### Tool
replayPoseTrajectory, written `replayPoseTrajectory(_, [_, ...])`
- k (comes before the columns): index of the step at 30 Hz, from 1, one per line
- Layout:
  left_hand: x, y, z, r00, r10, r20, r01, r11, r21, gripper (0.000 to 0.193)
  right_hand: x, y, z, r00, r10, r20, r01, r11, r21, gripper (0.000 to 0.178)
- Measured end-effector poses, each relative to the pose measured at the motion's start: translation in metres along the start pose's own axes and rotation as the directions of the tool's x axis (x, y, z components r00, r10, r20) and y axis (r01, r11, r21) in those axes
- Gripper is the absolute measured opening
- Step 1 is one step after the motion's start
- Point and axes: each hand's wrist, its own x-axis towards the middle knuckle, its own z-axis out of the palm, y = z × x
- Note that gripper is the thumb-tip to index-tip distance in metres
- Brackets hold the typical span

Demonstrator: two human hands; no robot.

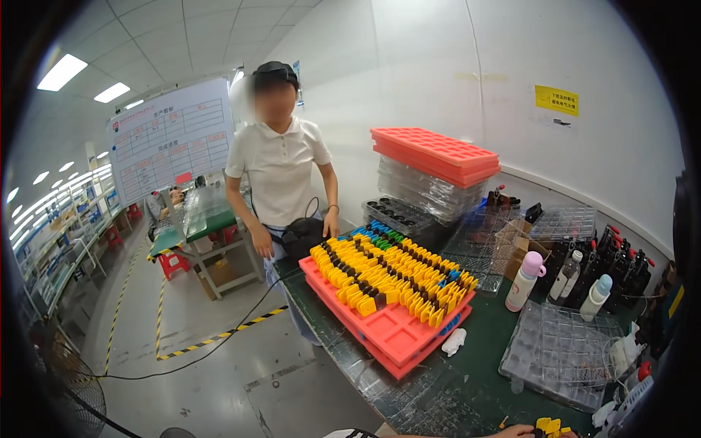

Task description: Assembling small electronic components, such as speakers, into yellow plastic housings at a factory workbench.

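Note:
At the bottom edge, my left hand [515,432] shows only in part, with its forearm running in from the left. It lies beside a small bunch of yellow plastic pieces with dark parts [551,425], which the picture's edge cuts off. Whether its fingers grip them is hidden. My right hand cannot be made out. Further off on the green table, a coral-red compartment tray [400,337] bears rows of yellow plastic pieces [350,274] with black parts between them. A few blue and green pieces [380,235] sit at its far side.
Across the table stands a person [281,168] in a white shirt, one hand near the tray. More red trays [438,152] top clear plastic ones. Bottles [524,283], black red-tipped tools [613,255] and a clear compartment tray [555,350] occupy the right. A black cable [219,343] crosses the floor.

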Motion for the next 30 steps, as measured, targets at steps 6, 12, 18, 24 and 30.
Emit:
replayPoseTrajectory(6, [-0.002,0.011,-0.008,0.989,0.142,-0.030,-0.134,0.972,0.193,0.024,-0.003,0.011,-0.006,0.961,-0.098,0.259,0.258,0.656,-0.710,0.032])
replayPoseTrajectory(12, [-0.001,0.001,-0.006,0.982,0.176,0.066,-0.187,0.952,0.241,0.024,0.004,-0.003,-0.002,0.926,0.233,0.298,-0.089,0.899,-0.429,0.029])
replayPoseTrajectory(18, [0.003,-0.002,-0.005,0.992,0.114,0.057,-0.124,0.966,0.228,0.023,0.000,-0.047,0.017,0.944,0.209,0.254,-0.058,0.866,-0.497,0.027])
replayPoseTrajectory(24, [0.002,-0.003,-0.002,0.992,0.108,0.059,-0.119,0.962,0.247,0.021,0.000,-0.064,0.022,0.963,0.063,0.263,0.068,0.885,-0.461,0.023])
replayPoseTrajectory(30, [0.007,-0.014,-0.004,0.995,0.092,0.037,-0.098,0.966,0.240,0.022,-0.004,-0.080,0.031,0.979,0.044,0.201,0.073,0.839,-0.539,0.024])
